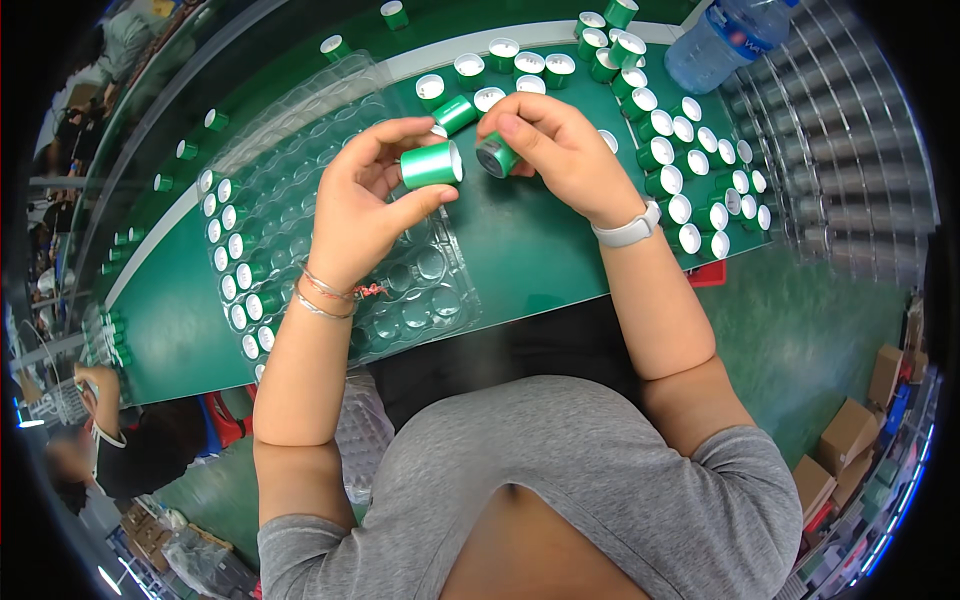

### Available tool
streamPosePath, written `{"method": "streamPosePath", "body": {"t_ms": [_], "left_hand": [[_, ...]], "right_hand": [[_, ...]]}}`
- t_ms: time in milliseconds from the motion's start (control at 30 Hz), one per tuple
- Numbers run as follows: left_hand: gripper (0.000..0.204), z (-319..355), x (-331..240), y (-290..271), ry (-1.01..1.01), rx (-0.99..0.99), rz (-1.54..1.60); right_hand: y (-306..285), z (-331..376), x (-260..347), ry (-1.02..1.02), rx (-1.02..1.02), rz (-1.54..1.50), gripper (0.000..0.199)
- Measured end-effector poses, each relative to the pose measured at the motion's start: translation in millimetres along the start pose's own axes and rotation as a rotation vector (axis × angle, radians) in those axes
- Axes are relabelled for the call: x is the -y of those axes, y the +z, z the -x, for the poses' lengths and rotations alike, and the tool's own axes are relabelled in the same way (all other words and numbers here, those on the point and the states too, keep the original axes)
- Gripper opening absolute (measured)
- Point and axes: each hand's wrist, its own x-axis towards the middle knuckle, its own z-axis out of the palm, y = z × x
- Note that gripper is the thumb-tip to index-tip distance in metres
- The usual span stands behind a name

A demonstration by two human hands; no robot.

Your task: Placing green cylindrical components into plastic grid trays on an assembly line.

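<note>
My left hand (352, 205) is closed on a short green cylinder (428, 166), gripped between thumb and fingers, its white-rimmed end turned to the right. A second green cylinder (497, 156) is pinched in my right hand (570, 160), its dark end tilted down toward me. The two cylinders are apart, held over the green table (525, 260). Just beyond them another green cylinder (454, 114) lies on its side. Under my left forearm spreads a clear plastic tray (440, 300) with round pockets; green cylinders with white ends (245, 275) fill its left edge.
Many white-topped green cylinders (662, 180) stand at the right, others along the far side. A large water bottle (725, 45) stands at the far right. Beside the table rises a stack of clear trays (840, 150). Another person (150, 440) sits at the left; cardboard boxes (848, 432) are on the right.
</note>
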Motion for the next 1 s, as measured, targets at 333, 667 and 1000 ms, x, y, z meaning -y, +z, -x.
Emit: {"method": "streamPosePath", "body": {"t_ms": [333,667,1000], "left_hand": [[0.042,-2,5,-1,0.123,-0.109,-0.108],[0.044,-1,4,1,0.111,-0.090,-0.109],[0.047,0,2,2,0.046,-0.128,0.035]], "right_hand": [[7,-2,-8,-0.131,0.112,-0.276,0.040],[4,-3,-7,-0.125,0.119,-0.233,0.038],[-2,-6,-12,-0.309,0.066,-0.021,0.040]]}}
